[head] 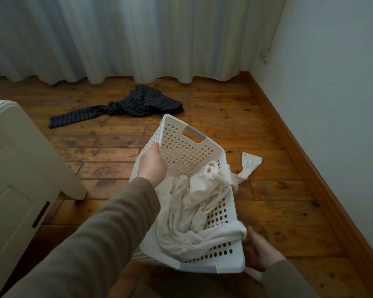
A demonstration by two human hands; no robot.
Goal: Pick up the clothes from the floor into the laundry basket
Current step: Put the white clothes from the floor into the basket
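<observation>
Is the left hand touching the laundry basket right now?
Touching. The head view shows the left hand gripping the side rim of the white laundry basket, thumb lying inside the perforated wall.

The head camera is looking forward and down from close above at the wooden floor, facing the curtain

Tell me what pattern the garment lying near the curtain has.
The garment is dark with thin lighter stripes, seen in the head view.
</observation>
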